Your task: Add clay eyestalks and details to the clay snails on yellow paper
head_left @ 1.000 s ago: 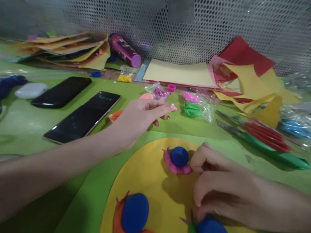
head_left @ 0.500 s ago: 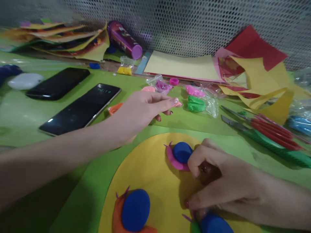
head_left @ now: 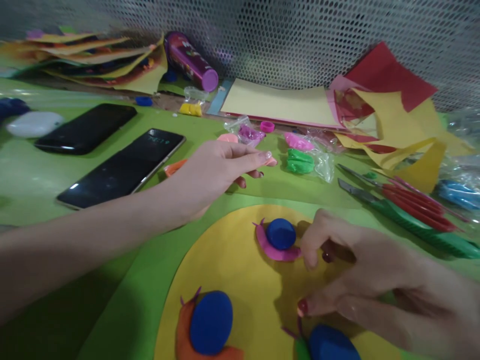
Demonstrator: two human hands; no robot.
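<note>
My left hand [head_left: 228,167] pinches a small piece of peach clay [head_left: 270,161] between thumb and finger, above the green mat. Over the yellow paper disc [head_left: 243,295], my right hand [head_left: 352,270] has its thumb and index finger apart. Its red-nailed fingertip is at the purple feelers [head_left: 299,325] of a green clay snail [head_left: 302,348] with a blue shell [head_left: 332,345]. Just left of the curled index finger lies a pink clay snail [head_left: 272,251], also blue-shelled. An orange clay snail [head_left: 183,325] with a blue shell sits at the disc's lower left.
Two black phones [head_left: 123,167] and a white case [head_left: 35,124] lie left. Bagged green clay [head_left: 300,161] and purple clay [head_left: 250,135] sit ahead. A green cutter [head_left: 416,227] and red-handled scissors [head_left: 420,207] are right. Paper sheets [head_left: 277,102] and a purple can [head_left: 191,62] line the mesh.
My right hand has shifted slightly right and its fingers have spread, uncovering the tail of the pink snail and the green snail's feelers. My left hand keeps its pinch.
</note>
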